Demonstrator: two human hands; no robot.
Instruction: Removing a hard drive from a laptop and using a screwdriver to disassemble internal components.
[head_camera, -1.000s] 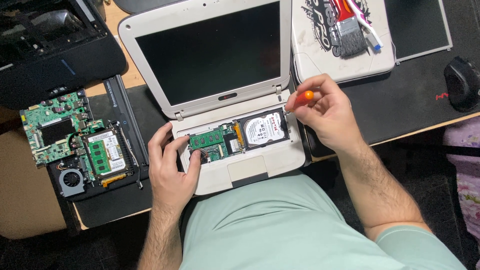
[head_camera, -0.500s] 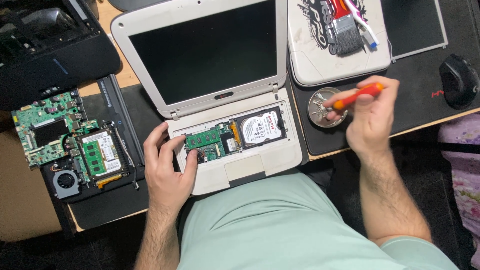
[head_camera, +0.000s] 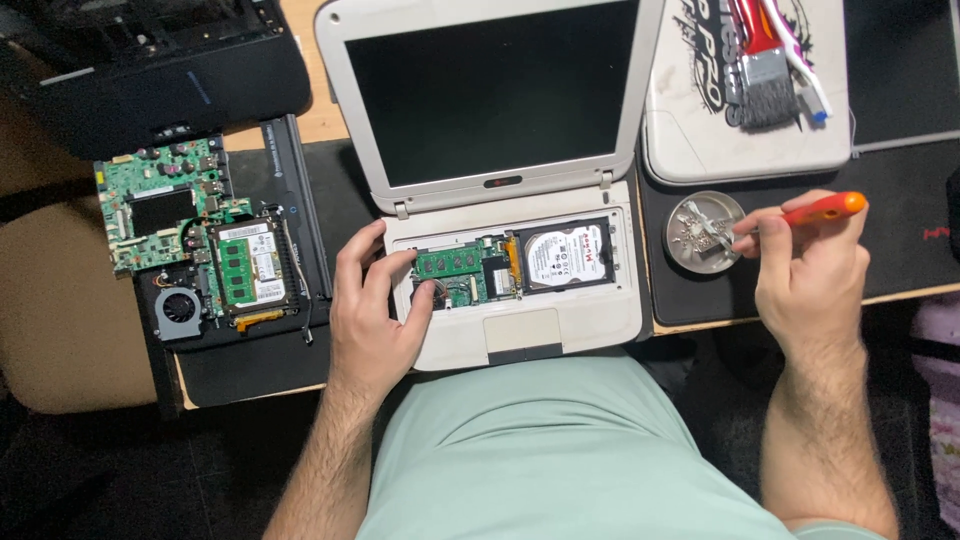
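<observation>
while the right hand (head_camera: 810, 265) pinches an orange screwdriver (head_camera: 800, 214) over the metal dish (head_camera: 700, 232), left fingers (head_camera: 385, 275) spread on the opened laptop (head_camera: 500, 180)

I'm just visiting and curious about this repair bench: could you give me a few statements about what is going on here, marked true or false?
1. The right hand holds an orange-handled screwdriver over a small round metal dish. True.
2. The left hand rests on the open white laptop. True.
3. The laptop's screen is lit. False: it is dark.
4. The bare green circuit board lies right of the laptop. False: it lies to its left.
5. A brush lies on the white case. True.
</observation>
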